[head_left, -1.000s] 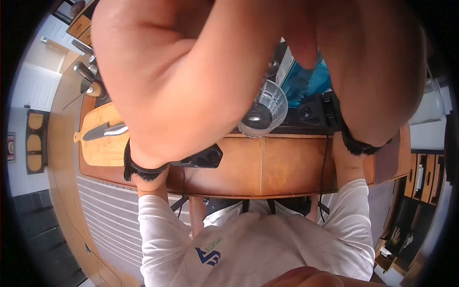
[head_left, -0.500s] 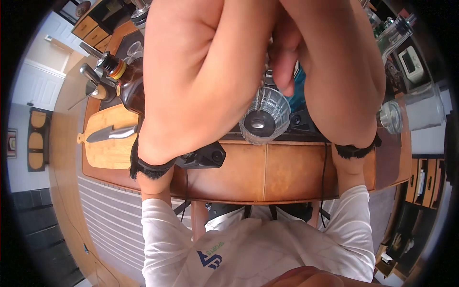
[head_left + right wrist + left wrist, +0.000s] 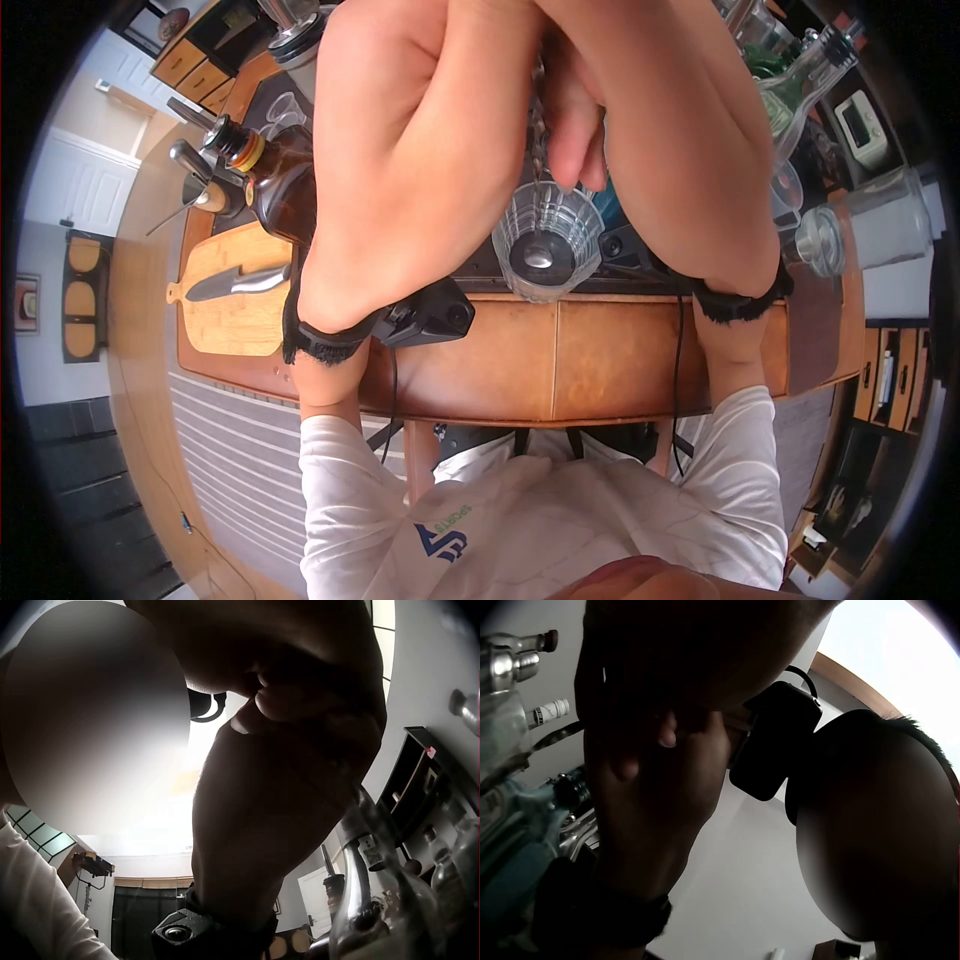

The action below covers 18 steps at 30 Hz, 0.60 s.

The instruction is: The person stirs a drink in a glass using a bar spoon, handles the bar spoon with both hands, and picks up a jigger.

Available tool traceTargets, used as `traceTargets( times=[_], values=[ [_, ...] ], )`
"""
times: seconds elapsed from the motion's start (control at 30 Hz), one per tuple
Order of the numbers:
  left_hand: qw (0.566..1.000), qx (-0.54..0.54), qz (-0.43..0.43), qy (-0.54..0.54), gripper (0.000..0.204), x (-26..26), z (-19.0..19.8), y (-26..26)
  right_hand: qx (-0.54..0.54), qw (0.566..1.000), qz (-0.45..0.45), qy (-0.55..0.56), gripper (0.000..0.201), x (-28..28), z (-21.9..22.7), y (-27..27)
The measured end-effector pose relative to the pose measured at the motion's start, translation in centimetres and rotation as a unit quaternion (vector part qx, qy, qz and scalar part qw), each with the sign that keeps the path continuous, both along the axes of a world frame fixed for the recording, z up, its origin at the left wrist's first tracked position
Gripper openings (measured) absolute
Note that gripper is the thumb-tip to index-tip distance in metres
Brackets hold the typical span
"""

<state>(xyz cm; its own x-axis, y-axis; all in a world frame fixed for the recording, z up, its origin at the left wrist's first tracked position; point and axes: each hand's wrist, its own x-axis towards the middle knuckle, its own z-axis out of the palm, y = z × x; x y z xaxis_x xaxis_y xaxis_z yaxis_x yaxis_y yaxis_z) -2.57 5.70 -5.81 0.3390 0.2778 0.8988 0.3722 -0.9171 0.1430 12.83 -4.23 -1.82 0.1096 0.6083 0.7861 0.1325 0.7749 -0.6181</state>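
Both hands are raised close to the head camera and meet at the top middle. My left hand [image 3: 405, 190] and right hand [image 3: 690, 150] hold a twisted metal bar spoon [image 3: 539, 135] upright between them. Its upper end is hidden by the hands, and its lower part reaches down into a ribbed clear glass [image 3: 547, 245]. Some of the right hand's fingers [image 3: 572, 135] hang beside the shaft. In the left wrist view, the twisted shaft [image 3: 557, 735] comes out from the dark, overlapping hands.
A cutting board [image 3: 235, 325] bearing a knife [image 3: 235, 283] lies at the left. Behind it stands a brown bottle [image 3: 275, 185] with a pourer. At the right are a clear glass bottle [image 3: 820, 75] and a large glass jar [image 3: 875, 230]. The leather-covered table edge [image 3: 560, 355] runs in front.
The hands have shifted left and look smaller in the head view, uncovering the brown bottle and the glassware at the right. The hanging fingers now sit nearer the spoon shaft.
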Motion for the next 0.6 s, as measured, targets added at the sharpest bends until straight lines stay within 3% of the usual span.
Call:
traceTargets(
  times=[0.13,0.2,0.33,0.47,0.6],
  values=[
    [0.995,0.035,-0.068,-0.068,0.032,0.6,-0.6,0.6,-0.024,0.999,0.024,0.024,0.033,0.0,0.1,-0.1],
    [0.995,0.05,0.065,0.047,0.031,0.6,0.5,-0.9,-0.036,0.998,0.037,0.036,0.033,0.1,0.1,0.1],
    [0.997,-0.045,0.018,0.057,0.034,0.8,1.4,-0.7,-0.06,0.995,0.062,0.059,0.034,0.1,0.2,0.6],
    [0.975,-0.163,-0.151,0.02,0.018,2.5,2.8,-1.9,-0.082,0.99,0.088,0.08,0.034,0.3,0.2,0.7],
    [0.909,-0.276,-0.312,-0.019,0.031,3.7,3.6,-2.7,-0.1,0.984,0.109,0.096,0.035,0.4,0.7,0.8]
  ],
)
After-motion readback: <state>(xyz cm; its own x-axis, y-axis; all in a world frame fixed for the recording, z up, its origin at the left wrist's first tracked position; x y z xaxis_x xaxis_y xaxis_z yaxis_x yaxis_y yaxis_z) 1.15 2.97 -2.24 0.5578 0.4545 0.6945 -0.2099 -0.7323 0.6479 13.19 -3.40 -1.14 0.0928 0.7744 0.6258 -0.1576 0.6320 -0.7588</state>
